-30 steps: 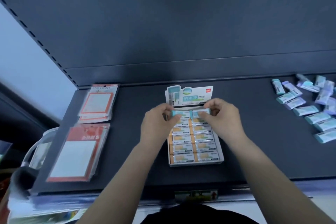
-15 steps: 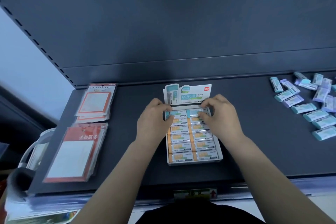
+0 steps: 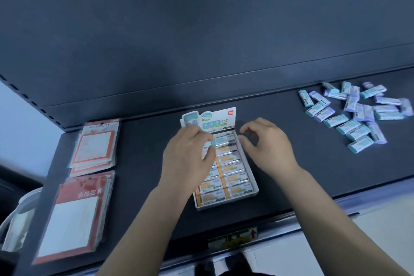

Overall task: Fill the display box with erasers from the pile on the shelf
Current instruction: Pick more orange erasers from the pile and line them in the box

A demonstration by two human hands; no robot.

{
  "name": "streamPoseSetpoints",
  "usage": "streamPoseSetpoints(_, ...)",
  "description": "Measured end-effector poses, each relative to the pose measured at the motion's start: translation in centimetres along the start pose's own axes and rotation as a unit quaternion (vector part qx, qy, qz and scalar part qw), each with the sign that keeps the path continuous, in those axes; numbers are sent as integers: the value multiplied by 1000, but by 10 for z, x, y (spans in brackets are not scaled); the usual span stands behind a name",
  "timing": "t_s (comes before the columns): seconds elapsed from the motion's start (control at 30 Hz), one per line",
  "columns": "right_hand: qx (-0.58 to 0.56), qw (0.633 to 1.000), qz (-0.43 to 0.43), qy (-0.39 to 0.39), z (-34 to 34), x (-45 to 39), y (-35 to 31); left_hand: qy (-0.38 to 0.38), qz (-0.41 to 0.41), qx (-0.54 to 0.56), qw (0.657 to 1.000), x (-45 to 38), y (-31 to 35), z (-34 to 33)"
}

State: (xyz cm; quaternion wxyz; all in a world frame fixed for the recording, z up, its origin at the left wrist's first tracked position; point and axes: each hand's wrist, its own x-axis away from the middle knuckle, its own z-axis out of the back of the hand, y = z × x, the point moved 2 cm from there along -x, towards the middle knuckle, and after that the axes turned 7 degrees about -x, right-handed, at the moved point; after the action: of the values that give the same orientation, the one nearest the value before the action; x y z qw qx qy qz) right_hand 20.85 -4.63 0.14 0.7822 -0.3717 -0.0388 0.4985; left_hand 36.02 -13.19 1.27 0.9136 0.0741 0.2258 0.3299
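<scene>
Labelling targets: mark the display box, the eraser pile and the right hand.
display box (image 3: 252, 177): head view, right side wall.
eraser pile (image 3: 356, 116): head view, middle of the heap.
right hand (image 3: 266, 148): head view, back of the hand.

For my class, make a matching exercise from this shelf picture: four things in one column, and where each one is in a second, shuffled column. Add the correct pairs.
Things
1. display box
2. pile of loose erasers
3. red-bordered packets
4. right hand

Places
A. far right of the shelf
B. left end of the shelf
C. middle of the shelf, between the arms
D. just right of the box's back end, fingers open and empty

Pairs: 1-C, 2-A, 3-B, 4-D
</scene>
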Motion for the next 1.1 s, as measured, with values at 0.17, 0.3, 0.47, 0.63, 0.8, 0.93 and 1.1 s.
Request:
streamPoseSetpoints(0.17,50,998,-21,38,38,15,16,-62,-71,7,996,-16,39,-9)
streamPoseSetpoints(0.3,72,996,-44,36,68,25,49,-78,-79,13,994,-25,75,-28)
streamPoseSetpoints(0.47,61,994,-80,31,107,31,109,-113,-73,-5,991,-37,129,-60)
streamPoseSetpoints(0.63,43,995,-86,4,144,28,173,-120,-36,-4,992,-49,187,-96)
streamPoseSetpoints(0.8,32,996,-76,-15,170,24,218,-130,-13,3,991,-59,231,-129)
streamPoseSetpoints(0.93,9,997,-67,-38,180,14,239,-140,15,-5,990,-74,249,-143)
streamPoseSetpoints(1.1,2,996,-55,-70,176,-4,252,-149,45,-16,988,-98,257,-155)
